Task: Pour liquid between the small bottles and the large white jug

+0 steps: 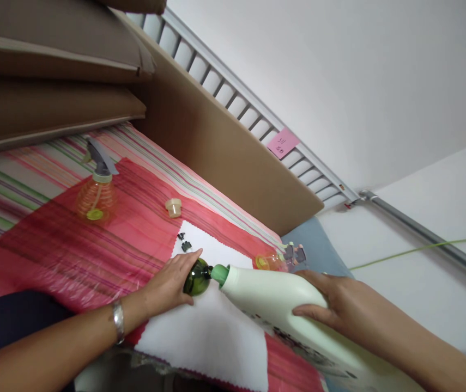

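Note:
My left hand (171, 285) is wrapped around a small dark green bottle (197, 279) that stands on a white cloth (204, 332) with a zigzag edge. Gripped in my right hand (334, 299) is a large pale green jug (273, 294), tipped toward the left. Its green spout (219, 274) meets the dark neck of the small bottle. Whether liquid is flowing cannot be seen. Beyond my left fingers, a small black pump part (186, 246) lies on the cloth's edge. The jug's base lies out of sight at the lower right.
An orange spray bottle (96, 198) stands at the left on a red sheet (143, 218). A cream cap (173, 207) sits near the middle. More clear spray bottles (276, 262) are behind the jug. A brown board (224, 147) leans along a radiator (233, 100) bearing a pink note (284, 143).

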A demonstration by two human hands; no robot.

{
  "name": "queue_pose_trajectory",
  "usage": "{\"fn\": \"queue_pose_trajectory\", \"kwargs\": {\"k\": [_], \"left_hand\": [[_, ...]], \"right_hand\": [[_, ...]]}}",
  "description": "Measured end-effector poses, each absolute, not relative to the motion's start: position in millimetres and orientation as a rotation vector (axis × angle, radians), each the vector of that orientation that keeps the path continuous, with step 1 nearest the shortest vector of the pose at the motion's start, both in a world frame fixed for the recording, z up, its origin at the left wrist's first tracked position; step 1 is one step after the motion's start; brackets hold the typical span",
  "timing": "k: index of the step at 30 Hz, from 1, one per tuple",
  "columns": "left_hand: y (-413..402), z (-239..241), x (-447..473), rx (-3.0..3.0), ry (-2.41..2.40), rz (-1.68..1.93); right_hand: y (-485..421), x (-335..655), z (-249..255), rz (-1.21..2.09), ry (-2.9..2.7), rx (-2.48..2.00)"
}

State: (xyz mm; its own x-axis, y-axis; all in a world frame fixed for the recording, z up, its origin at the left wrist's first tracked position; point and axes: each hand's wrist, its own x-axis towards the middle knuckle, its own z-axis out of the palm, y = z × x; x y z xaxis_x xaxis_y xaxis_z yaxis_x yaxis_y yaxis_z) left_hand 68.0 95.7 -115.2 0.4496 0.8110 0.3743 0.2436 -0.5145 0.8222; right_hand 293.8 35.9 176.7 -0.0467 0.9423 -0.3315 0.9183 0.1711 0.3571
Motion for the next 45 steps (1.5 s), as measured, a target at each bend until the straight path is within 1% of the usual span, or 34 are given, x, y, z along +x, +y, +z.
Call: {"fn": "queue_pose_trajectory", "kwargs": {"k": [15,32,45], "left_hand": [[96.4,-113.9,67.6,2.001,0.882,1.027],[96.4,-113.5,66.8,2.004,0.874,1.016],[95.9,-112.8,67.3,1.985,0.876,1.028]], "right_hand": [[36.0,291.0,177.5,0.041,1.924,1.762],[35.0,290.7,177.9,0.074,2.031,1.731],[35.6,290.0,177.8,0.071,2.007,1.738]]}}
